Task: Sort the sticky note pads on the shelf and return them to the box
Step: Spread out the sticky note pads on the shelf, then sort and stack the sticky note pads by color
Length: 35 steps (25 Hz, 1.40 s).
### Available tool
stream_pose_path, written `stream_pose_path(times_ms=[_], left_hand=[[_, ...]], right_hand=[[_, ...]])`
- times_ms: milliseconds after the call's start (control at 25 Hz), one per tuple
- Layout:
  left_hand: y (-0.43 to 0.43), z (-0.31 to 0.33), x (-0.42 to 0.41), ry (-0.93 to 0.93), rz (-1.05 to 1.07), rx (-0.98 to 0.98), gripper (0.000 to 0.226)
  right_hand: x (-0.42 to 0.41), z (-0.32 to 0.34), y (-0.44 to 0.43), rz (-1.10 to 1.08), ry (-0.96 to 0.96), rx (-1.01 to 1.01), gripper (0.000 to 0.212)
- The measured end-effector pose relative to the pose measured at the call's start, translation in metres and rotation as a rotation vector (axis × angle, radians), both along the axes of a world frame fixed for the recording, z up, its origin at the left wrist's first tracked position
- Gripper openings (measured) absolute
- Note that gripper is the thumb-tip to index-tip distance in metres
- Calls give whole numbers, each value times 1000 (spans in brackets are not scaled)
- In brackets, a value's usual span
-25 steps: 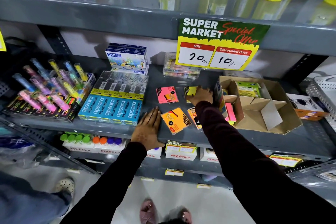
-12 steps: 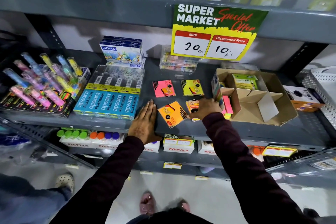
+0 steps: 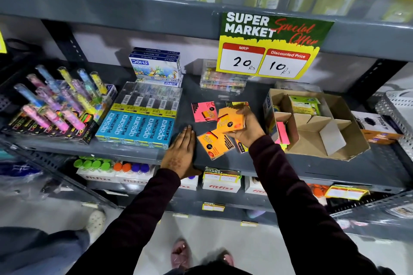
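Note:
My right hand [image 3: 247, 128] holds an orange sticky note pad [image 3: 230, 121] lifted just above the grey shelf [image 3: 312, 168]. Beneath it lie another orange pad [image 3: 214, 144], a pink pad [image 3: 203, 111] and a yellow pad [image 3: 234, 104], the yellow one mostly hidden behind the held pad. A further pad edge [image 3: 241, 146] shows under my wrist. My left hand [image 3: 181, 152] rests flat on the shelf edge, fingers together, holding nothing. The open cardboard box [image 3: 348, 118] with dividers stands to the right; pink pads [image 3: 282, 133] and a green pack [image 3: 305, 105] sit inside.
Blue Apsara pencil packs [image 3: 138, 127] lie left of my left hand, with pastel boxes [image 3: 156, 67] behind and a highlighter display [image 3: 51, 107] far left. A price sign [image 3: 268, 47] hangs from the upper shelf. A white basket [image 3: 397, 109] stands at the right. Another person's leg [image 3: 33, 250] is lower left.
My right hand moved from the back yellow pad to the front of the shelf, closed on an orange pad and lifted it. My left hand stayed flat on the shelf edge.

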State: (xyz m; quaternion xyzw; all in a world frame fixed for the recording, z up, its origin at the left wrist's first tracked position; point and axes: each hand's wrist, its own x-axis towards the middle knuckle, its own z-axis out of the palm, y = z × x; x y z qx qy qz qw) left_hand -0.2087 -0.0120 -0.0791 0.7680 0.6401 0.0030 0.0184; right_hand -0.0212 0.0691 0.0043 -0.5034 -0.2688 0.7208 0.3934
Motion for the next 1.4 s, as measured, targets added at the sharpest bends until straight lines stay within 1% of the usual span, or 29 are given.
stream_pose_path(times_ms=[40,80,160,200,280,320,360,400,440,480,520,560,600,680,800,840,920,1000,1080,1160,1240,1320,1360,1400], left_hand=[[0,1,0,13,8,11,114],[-1,2,-1,-7,14,15,115],[-1,3,-1,-92,6,-7,123],[0,3,-2,-100,-5,-16,124],[2,-1,-1,-100,-14,-4,121],[2,-3,-1,-97,-16,6,120],[3,-4,-1,-87,-19,6,119],[3,-4,-1,-72,-19,-2,120],[3,-3,-1,-59,-12,-14,121],[2,-2,-1,-52,-5,-19,123],[2,-1,-1,-54,-6,-9,125],[3,-1,-1,-58,-8,-5,126],[3,-1,-2,-63,-16,-3,126],[3,-3,-2,-72,-28,-4,124],[4,-4,-3,-89,-11,4,123],[3,-4,-3,-94,-12,0,124],[3,-5,-4,-101,-11,9,123],[2,-4,-4,-116,-8,27,124],[2,-3,-3,-121,-11,25,125],[1,-3,-3,-115,-16,22,126],[1,-3,-2,-104,-13,33,126],[1,-1,-1,-94,-1,27,126],[1,-1,-1,-95,4,22,126],[0,0,-1,-98,8,21,126]], right_hand=[[-3,-7,6,5,2,-40,23],[-8,-11,11,15,-69,-39,26],[-21,-11,21,45,-282,32,26],[-28,-11,29,57,-351,72,28],[-43,-8,42,53,-407,146,34],[-53,-6,49,35,-448,184,27],[-61,-7,56,25,-489,225,10],[-67,-8,62,44,-578,246,17],[-72,-8,65,100,-713,277,32],[-74,-5,63,165,-870,314,37],[-75,-7,62,213,-1017,365,37],[-76,-7,60,234,-1108,399,35],[-76,-9,59,248,-1160,425,34],[-74,-10,57,239,-1191,430,33],[-60,-4,53,218,-1171,423,30],[-50,-4,50,226,-1210,441,30],[-24,-6,39,308,-1388,449,36],[1,-12,27,443,-1553,343,51],[16,-18,16,583,-1616,244,62],[22,-23,8,636,-1617,241,62],[24,-22,3,612,-1635,262,66],[24,-19,-2,542,-1665,254,72],[23,-17,-4,496,-1674,269,70],[21,-16,-5,450,-1677,315,63]])
